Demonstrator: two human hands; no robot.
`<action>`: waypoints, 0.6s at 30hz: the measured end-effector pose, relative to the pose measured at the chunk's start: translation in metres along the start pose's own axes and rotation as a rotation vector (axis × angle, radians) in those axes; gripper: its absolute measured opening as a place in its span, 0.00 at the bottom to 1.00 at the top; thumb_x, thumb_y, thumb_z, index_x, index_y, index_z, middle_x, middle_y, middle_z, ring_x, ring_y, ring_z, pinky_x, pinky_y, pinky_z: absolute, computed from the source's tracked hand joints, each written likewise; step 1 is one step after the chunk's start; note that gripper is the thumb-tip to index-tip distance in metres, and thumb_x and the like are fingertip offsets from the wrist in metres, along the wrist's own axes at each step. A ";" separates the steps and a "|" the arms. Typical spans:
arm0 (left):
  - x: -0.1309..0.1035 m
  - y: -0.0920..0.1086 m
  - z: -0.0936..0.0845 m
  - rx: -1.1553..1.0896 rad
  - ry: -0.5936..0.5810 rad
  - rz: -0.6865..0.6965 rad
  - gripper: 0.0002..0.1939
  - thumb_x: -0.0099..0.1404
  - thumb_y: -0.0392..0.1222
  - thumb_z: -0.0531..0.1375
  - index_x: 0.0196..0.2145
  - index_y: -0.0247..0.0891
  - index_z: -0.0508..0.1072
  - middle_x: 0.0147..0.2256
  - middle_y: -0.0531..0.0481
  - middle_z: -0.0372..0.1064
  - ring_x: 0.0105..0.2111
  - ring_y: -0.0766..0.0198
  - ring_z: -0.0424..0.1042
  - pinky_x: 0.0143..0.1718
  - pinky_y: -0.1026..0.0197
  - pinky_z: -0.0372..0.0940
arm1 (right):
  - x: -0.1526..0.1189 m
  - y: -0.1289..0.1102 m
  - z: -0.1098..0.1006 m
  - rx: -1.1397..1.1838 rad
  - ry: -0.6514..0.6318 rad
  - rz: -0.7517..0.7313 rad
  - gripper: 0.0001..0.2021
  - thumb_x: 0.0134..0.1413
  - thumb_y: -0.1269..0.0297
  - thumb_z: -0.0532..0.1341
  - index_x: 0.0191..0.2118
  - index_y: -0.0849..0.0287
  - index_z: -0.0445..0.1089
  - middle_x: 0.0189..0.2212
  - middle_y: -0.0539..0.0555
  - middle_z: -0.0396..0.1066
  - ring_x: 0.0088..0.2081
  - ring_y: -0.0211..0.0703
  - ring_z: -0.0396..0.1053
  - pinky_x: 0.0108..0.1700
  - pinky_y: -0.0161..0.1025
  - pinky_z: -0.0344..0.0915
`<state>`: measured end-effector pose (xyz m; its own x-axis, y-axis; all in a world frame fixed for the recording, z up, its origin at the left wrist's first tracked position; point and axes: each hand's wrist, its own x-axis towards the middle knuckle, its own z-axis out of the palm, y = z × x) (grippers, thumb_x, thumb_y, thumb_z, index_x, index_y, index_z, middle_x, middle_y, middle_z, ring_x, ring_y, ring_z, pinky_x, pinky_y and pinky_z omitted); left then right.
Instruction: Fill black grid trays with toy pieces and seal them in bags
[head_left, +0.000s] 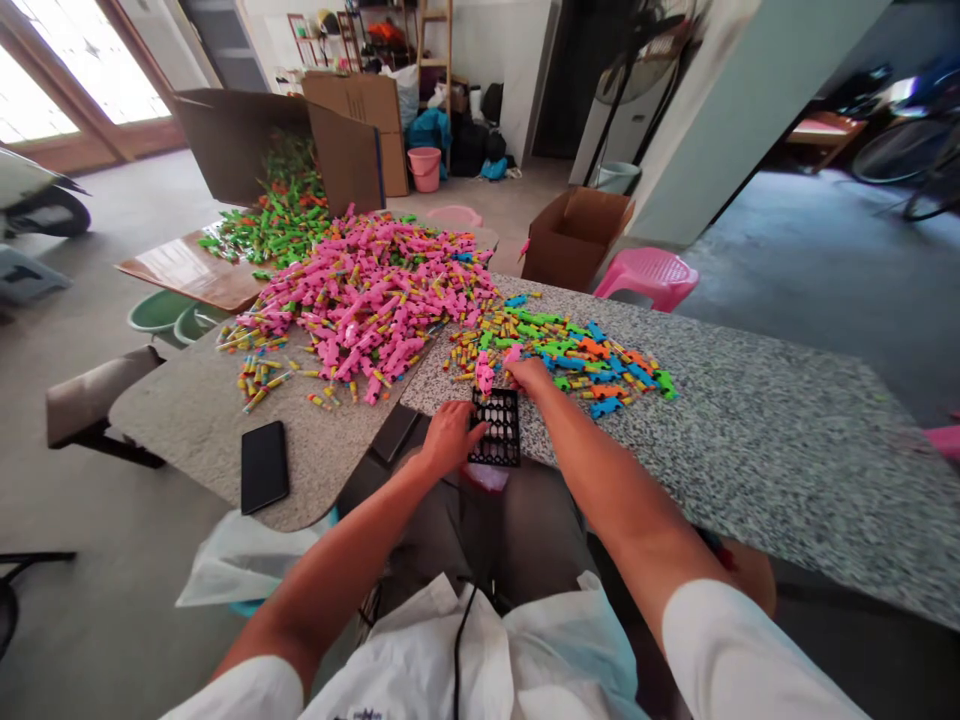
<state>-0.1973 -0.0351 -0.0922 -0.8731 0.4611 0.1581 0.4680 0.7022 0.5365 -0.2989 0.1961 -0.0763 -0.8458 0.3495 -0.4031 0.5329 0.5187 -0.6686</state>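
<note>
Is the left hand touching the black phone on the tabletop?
Apart. Head view shows a wide stretch of bare tabletop between the phone and the left hand.

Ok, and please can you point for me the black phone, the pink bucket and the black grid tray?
Black phone (pixel 264 467): head view, middle of its dark face.
Pink bucket (pixel 425 170): head view, front of its side wall.
Black grid tray (pixel 518 430): head view, right rim.

The heap (pixel 375 290) at eleven o'clock was mostly pink, the pile (pixel 574 352) at one green, blue and orange, the tray (pixel 504 428) at twelve black, the countertop (pixel 765 430) speckled grey.
</note>
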 end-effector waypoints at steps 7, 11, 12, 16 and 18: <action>0.038 0.010 0.015 0.017 0.052 -0.134 0.14 0.74 0.53 0.61 0.48 0.42 0.77 0.47 0.43 0.77 0.49 0.52 0.75 0.52 0.53 0.70 | -0.071 0.046 0.012 0.409 -0.005 -0.089 0.16 0.64 0.50 0.57 0.36 0.58 0.71 0.33 0.60 0.78 0.28 0.46 0.75 0.23 0.36 0.67; 0.043 0.001 0.019 0.036 0.029 -0.091 0.15 0.76 0.54 0.58 0.42 0.42 0.78 0.44 0.44 0.77 0.45 0.55 0.76 0.48 0.56 0.69 | -0.098 0.066 0.027 0.388 0.055 -0.157 0.12 0.62 0.53 0.58 0.41 0.56 0.68 0.30 0.54 0.77 0.27 0.46 0.75 0.25 0.37 0.68; 0.044 -0.002 0.019 0.035 0.022 -0.067 0.15 0.76 0.53 0.58 0.41 0.41 0.79 0.43 0.45 0.77 0.45 0.56 0.76 0.48 0.57 0.69 | -0.101 0.068 0.029 0.355 0.074 -0.184 0.11 0.63 0.54 0.58 0.42 0.56 0.68 0.30 0.54 0.77 0.27 0.45 0.75 0.26 0.37 0.69; 0.048 -0.008 0.018 0.040 -0.032 0.012 0.15 0.77 0.52 0.57 0.41 0.40 0.79 0.43 0.44 0.77 0.45 0.56 0.76 0.48 0.57 0.70 | -0.103 0.070 0.032 0.249 0.144 -0.292 0.10 0.65 0.55 0.56 0.41 0.55 0.67 0.33 0.53 0.78 0.27 0.43 0.76 0.35 0.38 0.72; 0.049 -0.009 0.018 0.054 -0.035 0.013 0.16 0.77 0.52 0.57 0.41 0.40 0.79 0.43 0.44 0.77 0.44 0.56 0.76 0.48 0.56 0.70 | -0.103 0.070 0.032 0.278 0.141 -0.306 0.10 0.65 0.54 0.57 0.42 0.55 0.66 0.35 0.54 0.79 0.27 0.43 0.76 0.35 0.39 0.72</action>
<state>-0.2415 -0.0090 -0.1041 -0.8619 0.4886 0.1356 0.4871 0.7237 0.4889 -0.1751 0.1715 -0.1015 -0.9419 0.3253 -0.0837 0.2148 0.3917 -0.8947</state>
